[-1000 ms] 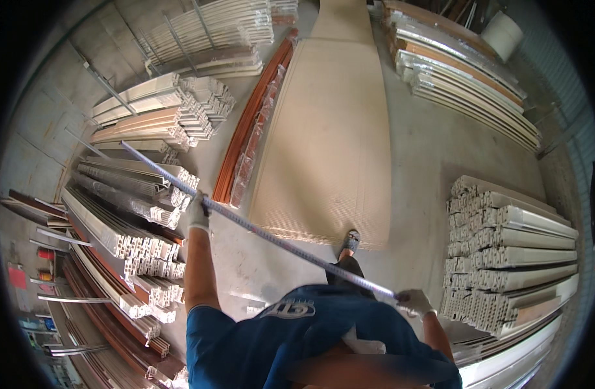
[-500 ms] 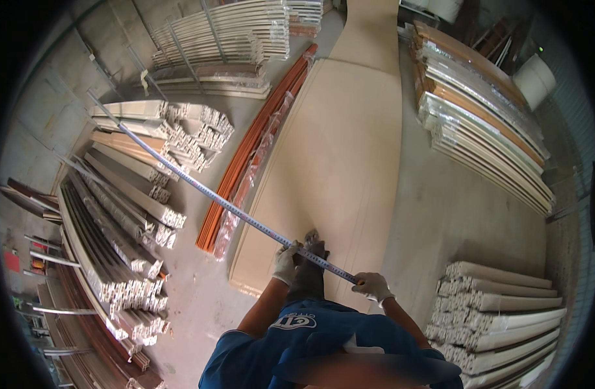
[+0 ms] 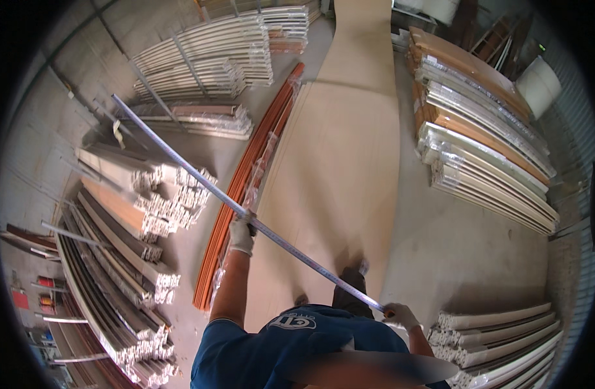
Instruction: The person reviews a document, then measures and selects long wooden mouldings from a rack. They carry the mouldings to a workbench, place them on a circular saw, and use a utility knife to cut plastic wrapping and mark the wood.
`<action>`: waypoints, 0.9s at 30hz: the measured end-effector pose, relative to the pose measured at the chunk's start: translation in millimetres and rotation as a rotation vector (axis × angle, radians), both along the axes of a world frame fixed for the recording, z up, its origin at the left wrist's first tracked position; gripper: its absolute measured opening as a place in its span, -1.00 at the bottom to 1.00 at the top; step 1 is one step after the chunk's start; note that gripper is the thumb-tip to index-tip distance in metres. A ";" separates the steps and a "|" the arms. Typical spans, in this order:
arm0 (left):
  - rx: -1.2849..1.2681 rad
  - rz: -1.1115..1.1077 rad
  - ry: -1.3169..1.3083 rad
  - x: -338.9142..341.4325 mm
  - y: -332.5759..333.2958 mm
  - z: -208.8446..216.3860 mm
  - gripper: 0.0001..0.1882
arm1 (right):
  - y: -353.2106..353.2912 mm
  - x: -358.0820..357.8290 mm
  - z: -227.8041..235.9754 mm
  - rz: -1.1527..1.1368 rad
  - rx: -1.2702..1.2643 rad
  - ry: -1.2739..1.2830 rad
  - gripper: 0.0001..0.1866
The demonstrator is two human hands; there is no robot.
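Observation:
A long tape measure blade [image 3: 174, 155] stretches slantwise from the upper left down to the lower right, raised above the floor. My left hand [image 3: 241, 235], in a pale glove, is closed around the blade partway along, arm reaching forward. Near my right side, my gloved right hand [image 3: 402, 316] grips the tape measure's case [image 3: 389, 314], of which only a dark and orange bit shows. Beneath the blade lies a large tan sheet [image 3: 336, 142], on which my feet stand. Bundled orange strips [image 3: 245, 175], partly wrapped in clear plastic, lie along the sheet's left side, under the blade.
Stacked pale and brown profiles [image 3: 109, 259] rest on racks at the left. Plastic-wrapped panels [image 3: 479, 110] lie at the far right, and a pile of pale profiles [image 3: 498, 337] sits at the near right. A white drum [image 3: 537, 84] stands at the back right.
My left hand has moved forward and left along with the blade. My right hand has shifted right and closer to me, so the hands are farther apart. The view has shifted too.

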State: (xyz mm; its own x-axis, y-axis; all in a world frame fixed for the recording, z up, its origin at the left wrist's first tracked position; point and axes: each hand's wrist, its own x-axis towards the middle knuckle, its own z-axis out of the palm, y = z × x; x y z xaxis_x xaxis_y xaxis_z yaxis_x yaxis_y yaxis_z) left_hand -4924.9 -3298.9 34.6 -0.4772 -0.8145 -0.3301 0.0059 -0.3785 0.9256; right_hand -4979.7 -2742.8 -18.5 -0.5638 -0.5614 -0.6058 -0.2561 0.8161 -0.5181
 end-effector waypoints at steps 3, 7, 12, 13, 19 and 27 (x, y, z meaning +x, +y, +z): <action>0.003 -0.046 0.055 -100.0 -43.2 -5.3 -0.78 | 23.9 -77.9 -14.3 -0.159 -0.130 0.012 -0.52; 0.041 -0.024 0.208 -239.2 -46.8 -10.3 -0.82 | 4.8 -211.3 -17.2 -0.260 -0.162 -0.002 -0.52; 0.020 -0.116 0.058 -391.4 -16.1 6.9 -0.85 | -44.2 -366.3 16.9 -0.232 -0.161 0.049 -0.52; 0.063 -0.177 0.087 -419.5 -11.8 9.0 -0.84 | -56.4 -397.4 21.5 -0.224 -0.177 -0.003 -0.52; 0.166 -0.350 0.094 -591.2 -13.2 -3.9 -0.83 | -160.8 -573.6 19.2 -0.203 -0.263 -0.082 -0.54; 0.228 -0.620 -0.040 -813.4 -64.5 11.8 -0.77 | -283.2 -759.1 37.8 -0.430 -0.323 -0.151 -0.55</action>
